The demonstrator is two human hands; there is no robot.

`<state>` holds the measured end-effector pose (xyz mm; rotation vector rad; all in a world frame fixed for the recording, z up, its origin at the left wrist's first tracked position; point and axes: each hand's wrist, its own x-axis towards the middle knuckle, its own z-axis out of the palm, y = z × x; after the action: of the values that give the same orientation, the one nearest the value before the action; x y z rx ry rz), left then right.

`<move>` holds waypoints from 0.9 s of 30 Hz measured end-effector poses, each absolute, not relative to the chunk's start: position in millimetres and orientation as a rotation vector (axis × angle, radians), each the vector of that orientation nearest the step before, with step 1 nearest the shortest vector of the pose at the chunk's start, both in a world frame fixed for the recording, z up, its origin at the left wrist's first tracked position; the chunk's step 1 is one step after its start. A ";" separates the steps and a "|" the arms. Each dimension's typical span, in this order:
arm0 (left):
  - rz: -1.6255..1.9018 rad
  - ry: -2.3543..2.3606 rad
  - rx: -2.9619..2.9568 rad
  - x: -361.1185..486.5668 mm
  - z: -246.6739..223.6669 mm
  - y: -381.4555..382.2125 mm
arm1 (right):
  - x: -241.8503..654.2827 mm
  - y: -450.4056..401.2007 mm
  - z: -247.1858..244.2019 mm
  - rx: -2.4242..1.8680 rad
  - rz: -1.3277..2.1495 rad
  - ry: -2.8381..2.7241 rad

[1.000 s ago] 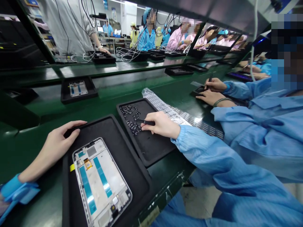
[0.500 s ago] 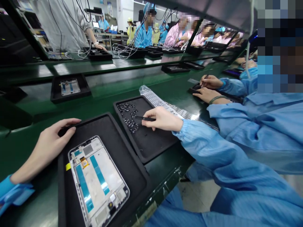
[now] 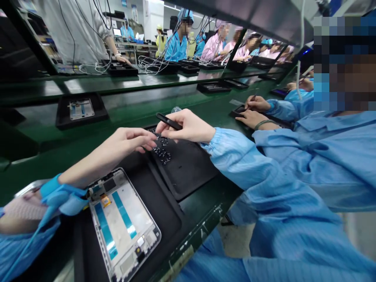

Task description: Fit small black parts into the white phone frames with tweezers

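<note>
My right hand (image 3: 188, 125) is closed on black tweezers (image 3: 169, 121), held slantwise above the small parts tray. My left hand (image 3: 132, 141) meets it there, thumb and fingertips drawn together close to the right fingertips; whatever they pinch is too small to make out. Below both hands, many tiny black parts (image 3: 162, 154) lie scattered in a black tray (image 3: 190, 168). A larger black tray (image 3: 167, 219) beside it holds an opened phone frame (image 3: 126, 223) with blue-green strips and an orange flex cable. My left forearm and its blue wrist strap cover the frame's upper left corner.
A tray (image 3: 101, 113) with another phone frame sits farther back on the green bench (image 3: 138, 103). At right, a co-worker's hands (image 3: 255, 113) work over a tray. White cables (image 3: 152, 64) lie on the shelf behind. The bench edge (image 3: 202, 233) runs along the near side.
My left hand has left the large tray's rim and moved right to the right hand. My right hand has risen slightly left with the tweezers, which now tilt upward.
</note>
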<state>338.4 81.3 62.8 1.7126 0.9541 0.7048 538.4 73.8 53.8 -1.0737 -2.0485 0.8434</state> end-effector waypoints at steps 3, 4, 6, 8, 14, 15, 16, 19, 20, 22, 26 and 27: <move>0.488 0.808 1.490 335.9 48.4 95.5 | 531.0 76.9 50.5 -0.989 0.748 -2.102; 0.465 0.783 1.422 334.0 45.6 98.8 | 528.5 77.4 49.3 -0.970 0.685 -2.112; 0.456 0.758 1.313 331.4 43.6 102.3 | 523.9 77.3 47.6 -0.945 0.540 -2.112; 0.484 0.755 1.229 331.3 44.6 102.0 | 520.3 76.1 46.6 -0.929 0.420 -2.099; 0.610 0.735 1.139 336.5 47.7 95.3 | 517.2 74.6 43.5 -0.839 0.330 -2.054; 0.627 0.734 1.141 336.9 47.6 94.6 | 517.3 75.0 42.5 -0.827 0.338 -2.040; 0.643 0.730 1.145 337.1 47.4 94.1 | 517.5 75.3 41.6 -0.821 0.350 -2.030; 0.673 0.721 1.164 337.2 47.3 93.7 | 517.8 75.7 39.0 -0.822 0.389 -2.019; 0.677 0.718 1.170 337.1 47.3 93.8 | 517.6 75.4 38.4 -0.819 0.402 -2.017; 0.682 0.711 1.184 336.8 47.2 94.4 | 516.6 74.4 37.5 -0.815 0.430 -2.001; 0.816 0.767 1.335 335.3 45.9 95.6 | 513.9 71.6 37.6 -0.968 0.502 -1.828; 0.874 0.793 1.410 334.9 45.3 95.6 | 513.2 71.0 38.1 -1.019 0.525 -1.777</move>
<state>334.9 95.6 45.3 1.4101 0.7930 0.8743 513.2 71.0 38.1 -1.0194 -1.7772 0.5251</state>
